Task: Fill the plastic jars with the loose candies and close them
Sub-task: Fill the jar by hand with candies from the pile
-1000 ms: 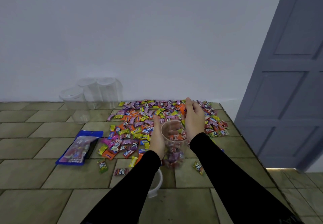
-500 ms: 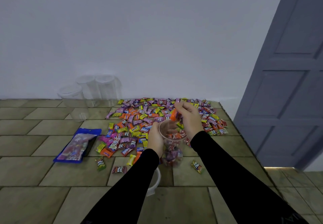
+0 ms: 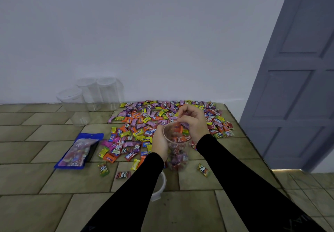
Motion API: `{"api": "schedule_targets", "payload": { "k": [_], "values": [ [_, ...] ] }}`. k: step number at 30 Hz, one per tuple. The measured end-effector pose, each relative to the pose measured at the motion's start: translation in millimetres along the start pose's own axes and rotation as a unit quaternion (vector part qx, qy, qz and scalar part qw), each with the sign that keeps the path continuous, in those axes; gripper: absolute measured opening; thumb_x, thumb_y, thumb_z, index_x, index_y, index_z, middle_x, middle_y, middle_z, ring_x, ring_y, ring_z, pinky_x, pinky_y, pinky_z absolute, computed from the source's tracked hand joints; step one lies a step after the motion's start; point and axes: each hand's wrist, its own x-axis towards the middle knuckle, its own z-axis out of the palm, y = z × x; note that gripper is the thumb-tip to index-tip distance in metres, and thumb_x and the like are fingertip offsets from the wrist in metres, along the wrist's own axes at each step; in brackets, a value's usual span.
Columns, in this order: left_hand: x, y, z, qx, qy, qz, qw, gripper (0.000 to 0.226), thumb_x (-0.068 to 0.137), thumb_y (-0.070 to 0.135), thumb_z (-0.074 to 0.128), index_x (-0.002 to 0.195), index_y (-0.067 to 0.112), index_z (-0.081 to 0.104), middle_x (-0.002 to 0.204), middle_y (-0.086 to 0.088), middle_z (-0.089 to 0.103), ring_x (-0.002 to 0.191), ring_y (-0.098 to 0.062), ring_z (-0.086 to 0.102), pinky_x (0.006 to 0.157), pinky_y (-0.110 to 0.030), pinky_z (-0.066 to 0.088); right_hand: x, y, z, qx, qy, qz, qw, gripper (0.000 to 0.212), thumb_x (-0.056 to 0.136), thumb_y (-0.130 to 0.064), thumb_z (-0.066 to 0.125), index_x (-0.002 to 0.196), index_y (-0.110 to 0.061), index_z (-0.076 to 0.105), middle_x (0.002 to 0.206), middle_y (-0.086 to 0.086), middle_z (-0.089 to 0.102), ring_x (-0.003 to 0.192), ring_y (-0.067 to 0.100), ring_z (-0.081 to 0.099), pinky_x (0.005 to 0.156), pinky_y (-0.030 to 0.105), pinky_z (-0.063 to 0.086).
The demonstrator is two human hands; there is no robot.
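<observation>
Since half a second ago the right hand (image 3: pixel 194 121) has dropped from holding an orange candy above the rim to sitting right at the mouth of the clear plastic jar (image 3: pixel 178 148), its fingers curled down over the opening; whether they still pinch a sweet I cannot tell, as wrappers and fingertips blur together there. That jar stands upright on the brown tiled surface (image 3: pixel 45 177), well filled with wrapped candies, lidless. On the jar's left side the left hand (image 3: pixel 160 142) grips its wall, fingers wrapped round the plastic. Both arms wear black sleeves (image 3: pixel 244 181). Beyond the jar and to its left spreads the heap of loose candies in purple, orange, yellow and red wrappers (image 3: pixel 144 123), reaching back to the pale wall (image 3: pixel 144 32). A few strays lie nearer than the jar: a yellow-green wrapped candy (image 3: pixel 203 170) just to its right, and others to its near left. Just nearer than the jar, partly hidden under the left forearm, lies a clear round lid (image 3: pixel 160 186). Well to the jar's left lies a flat blue candy bag (image 3: pixel 79 150). Far left of the jar, near the wall, stand three empty clear plastic jars (image 3: pixel 90 97), close together. Right of the jar, past the surface's edge, stands a grey panelled door (image 3: pixel 298 87).
</observation>
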Motion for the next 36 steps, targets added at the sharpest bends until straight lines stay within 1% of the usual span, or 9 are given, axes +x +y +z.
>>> {"api": "schedule_targets", "payload": {
  "k": [3, 7, 11, 16, 21, 24, 29, 33, 36],
  "values": [
    [1.1, -1.6, 0.5, -0.001, -0.021, -0.006, 1.0, 0.043, 0.1, 0.022, 0.031, 0.084, 0.006, 0.067, 0.07, -0.009, 0.069, 0.059, -0.02, 0.061, 0.064, -0.033, 0.049, -1.1, 1.4, 0.6, 0.006, 0.002, -0.001, 1.0, 0.011, 0.061, 0.001, 0.053, 0.069, -0.006, 0.056, 0.061, 0.008, 0.045, 0.06, 0.027, 0.046, 0.055, 0.032, 0.043],
    [2.5, -0.6, 0.5, -0.005, -0.013, -0.014, 1.0, 0.043, 0.099, 0.027, 0.032, 0.088, 0.005, 0.067, 0.081, -0.016, 0.067, 0.066, -0.025, 0.061, 0.065, -0.035, 0.051, -1.7, -1.0, 1.9, 0.048, -0.001, 0.018, 0.999, 0.022, 0.063, 0.0, 0.052, 0.084, -0.002, 0.06, 0.069, 0.011, 0.052, 0.063, 0.028, 0.057, 0.049, 0.026, 0.049],
    [0.2, -0.7, 0.5, -0.024, -0.025, -0.02, 0.999, 0.05, 0.098, 0.027, 0.03, 0.112, -0.007, 0.064, 0.103, -0.024, 0.065, 0.078, -0.031, 0.061, 0.071, -0.037, 0.048, -0.8, -1.6, 1.6, 0.081, 0.007, 0.037, 0.996, 0.024, 0.067, -0.003, 0.053, 0.09, -0.004, 0.06, 0.07, 0.009, 0.055, 0.062, 0.027, 0.065, 0.054, 0.029, 0.053],
    [4.9, 2.4, -10.3, 0.029, -0.066, -0.029, 0.997, 0.047, 0.097, 0.023, 0.033, 0.115, -0.008, 0.064, 0.111, -0.027, 0.067, 0.087, -0.031, 0.064, 0.071, -0.035, 0.049, 4.7, -7.6, -9.5, 0.091, 0.029, 0.011, 0.995, 0.021, 0.07, -0.006, 0.055, 0.09, -0.008, 0.061, 0.073, 0.007, 0.057, 0.07, 0.031, 0.063, 0.063, 0.031, 0.048],
    [1.5, 39.8, -11.4, 0.118, -0.098, 0.076, 0.985, 0.038, 0.095, 0.005, 0.031, 0.108, 0.007, 0.067, 0.102, -0.004, 0.072, 0.093, -0.023, 0.066, 0.074, -0.032, 0.053, 10.7, -5.5, -33.8, 0.061, 0.075, 0.035, 0.995, 0.013, 0.089, -0.001, 0.053, 0.089, -0.01, 0.061, 0.072, 0.005, 0.059, 0.06, 0.019, 0.062, 0.061, 0.03, 0.05],
    [-4.5, 68.7, 10.7, 0.214, -0.086, 0.151, 0.961, 0.034, 0.094, 0.009, 0.039, 0.111, 0.018, 0.068, 0.107, 0.006, 0.071, 0.095, -0.014, 0.063, 0.081, -0.03, 0.045, 10.6, 8.3, -52.2, -0.002, 0.08, 0.074, 0.994, 0.014, 0.094, -0.005, 0.05, 0.09, -0.014, 0.061, 0.075, 0.001, 0.06, 0.063, 0.016, 0.059, 0.06, 0.027, 0.049],
    [-23.9, 82.7, 67.5, 0.328, -0.15, 0.216, 0.907, 0.029, 0.095, 0.014, 0.045, 0.109, 0.029, 0.066, 0.112, 0.014, 0.065, 0.096, 0.004, 0.057, 0.074, -0.015, 0.044, 14.2, 42.1, -81.8, -0.066, 0.096, 0.116, 0.986, 0.017, 0.095, -0.01, 0.049, 0.087, -0.018, 0.062, 0.085, 0.0, 0.061, 0.067, 0.015, 0.055, 0.058, 0.026, 0.044],
    [-22.7, 46.9, 111.2, 0.443, -0.176, 0.243, 0.845, 0.031, 0.095, 0.015, 0.047, 0.122, 0.021, 0.061, 0.123, 0.006, 0.059, 0.096, -0.006, 0.056, 0.086, -0.023, 0.045, 23.0, 68.3, -112.8, -0.101, 0.118, 0.135, 0.979, 0.017, 0.092, -0.008, 0.051, 0.083, -0.019, 0.06, 0.075, 0.003, 0.059, 0.057, 0.013, 0.05, 0.051, 0.027, 0.04],
    [-8.0, 7.4, 127.2, 0.504, -0.186, 0.2, 0.82, 0.031, 0.095, 0.019, 0.047, 0.124, 0.018, 0.058, 0.13, -0.003, 0.051, 0.112, -0.02, 0.053, 0.098, -0.035, 0.044, 27.5, 80.8, -136.5, -0.121, 0.119, 0.151, 0.974, 0.017, 0.089, -0.005, 0.05, 0.084, -0.018, 0.06, 0.08, 0.005, 0.059, 0.069, 0.02, 0.055, 0.061, 0.034, 0.043]
  ]
}}
